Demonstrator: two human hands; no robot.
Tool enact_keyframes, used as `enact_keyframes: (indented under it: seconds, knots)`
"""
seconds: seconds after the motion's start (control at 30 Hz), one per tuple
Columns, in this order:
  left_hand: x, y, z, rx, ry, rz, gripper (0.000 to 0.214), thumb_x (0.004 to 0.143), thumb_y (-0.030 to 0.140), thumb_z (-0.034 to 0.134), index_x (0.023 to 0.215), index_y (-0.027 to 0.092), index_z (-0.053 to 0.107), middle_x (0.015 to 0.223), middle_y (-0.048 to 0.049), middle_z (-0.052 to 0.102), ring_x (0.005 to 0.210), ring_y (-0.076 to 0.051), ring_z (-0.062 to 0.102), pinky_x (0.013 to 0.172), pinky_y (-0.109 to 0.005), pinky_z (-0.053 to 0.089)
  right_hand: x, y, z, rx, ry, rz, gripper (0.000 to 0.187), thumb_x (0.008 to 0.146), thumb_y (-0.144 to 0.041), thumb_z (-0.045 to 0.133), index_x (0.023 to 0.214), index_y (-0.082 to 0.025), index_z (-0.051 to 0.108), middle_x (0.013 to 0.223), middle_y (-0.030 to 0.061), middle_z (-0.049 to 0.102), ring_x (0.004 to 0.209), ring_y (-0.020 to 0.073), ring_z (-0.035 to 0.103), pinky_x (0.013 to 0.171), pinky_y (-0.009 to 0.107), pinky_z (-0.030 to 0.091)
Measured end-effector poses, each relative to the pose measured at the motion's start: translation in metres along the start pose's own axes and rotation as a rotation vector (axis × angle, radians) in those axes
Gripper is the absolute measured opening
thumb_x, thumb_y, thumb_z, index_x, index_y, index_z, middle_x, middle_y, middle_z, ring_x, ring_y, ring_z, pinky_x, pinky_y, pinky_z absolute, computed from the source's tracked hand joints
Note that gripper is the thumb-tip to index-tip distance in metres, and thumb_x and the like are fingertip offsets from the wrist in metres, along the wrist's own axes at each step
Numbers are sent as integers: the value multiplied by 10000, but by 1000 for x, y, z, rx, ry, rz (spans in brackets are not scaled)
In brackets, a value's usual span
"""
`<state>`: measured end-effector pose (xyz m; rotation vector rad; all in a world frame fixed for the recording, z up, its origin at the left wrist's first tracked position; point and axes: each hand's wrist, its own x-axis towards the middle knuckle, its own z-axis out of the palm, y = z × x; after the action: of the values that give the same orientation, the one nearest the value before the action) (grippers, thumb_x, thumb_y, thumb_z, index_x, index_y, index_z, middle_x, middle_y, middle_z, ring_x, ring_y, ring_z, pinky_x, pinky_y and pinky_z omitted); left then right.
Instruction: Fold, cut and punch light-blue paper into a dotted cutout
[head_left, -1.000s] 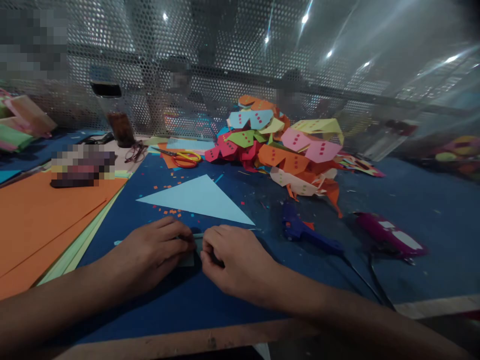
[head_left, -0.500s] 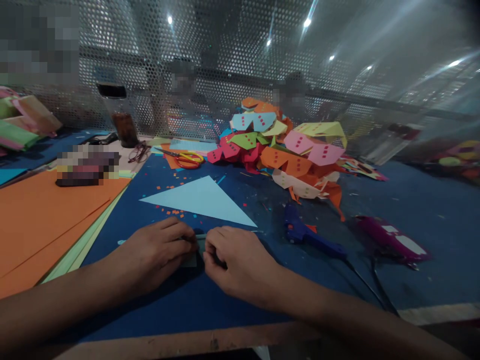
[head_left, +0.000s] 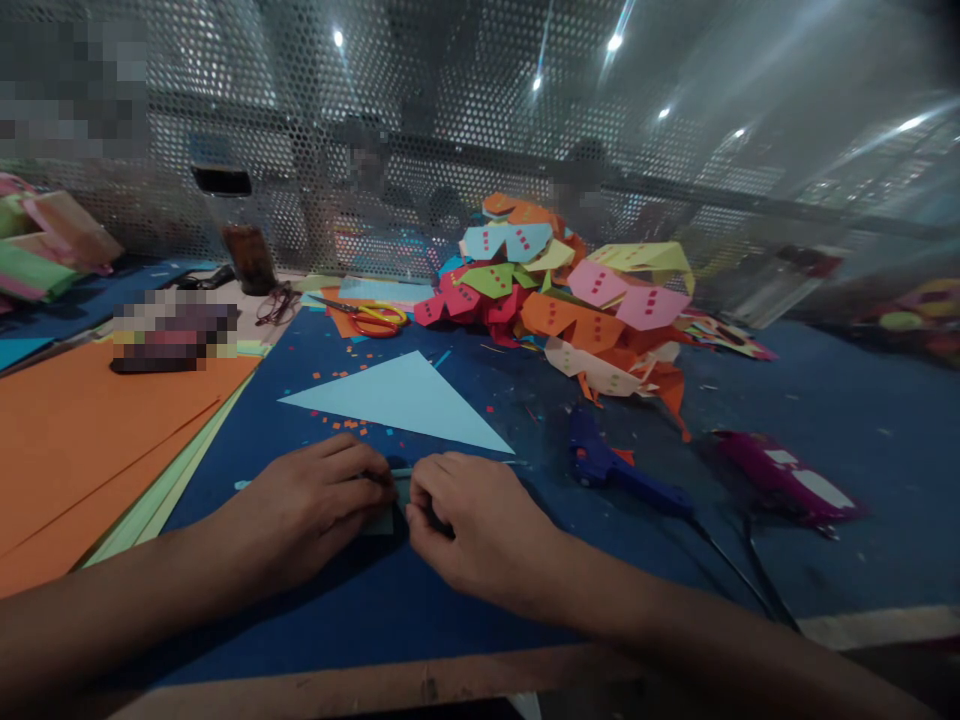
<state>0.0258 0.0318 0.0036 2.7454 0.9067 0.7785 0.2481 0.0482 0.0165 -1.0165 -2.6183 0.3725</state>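
My left hand (head_left: 319, 505) and my right hand (head_left: 484, 530) rest close together near the table's front edge, their fingers curled and closed. Between them shows a piece of light blue paper (head_left: 403, 487), gripped from both sides and mostly covered by the fingers. A pale tip pokes out left of my left hand; whether it belongs to the same piece I cannot tell. Just beyond my knuckles, a light blue paper triangle (head_left: 409, 400) lies flat on the dark blue table surface (head_left: 360, 630). Small orange, red and blue paper bits are scattered around it.
Orange sheets (head_left: 97, 440) lie at left, with scissors (head_left: 375, 318) behind the triangle. Colourful folded paper shapes (head_left: 600, 320) are heaped at the back. A blue glue gun (head_left: 622, 475) with its cord and a purple packet (head_left: 784, 475) lie at right. A dark-lidded bottle (head_left: 247, 240) stands back left.
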Motion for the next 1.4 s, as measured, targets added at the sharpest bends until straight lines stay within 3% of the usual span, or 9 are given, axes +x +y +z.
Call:
enact_keyframes:
  seconds: [1.4]
  knots:
    - [0, 1, -1, 27, 3, 0, 261, 974, 82, 453, 942, 171, 696, 995, -78, 694, 902, -195, 625, 758, -305, 525, 0, 0, -3, 33, -22, 19, 107, 896, -212, 545, 793, -186, 556, 716, -7, 572, 686, 137, 469, 620, 288, 256]
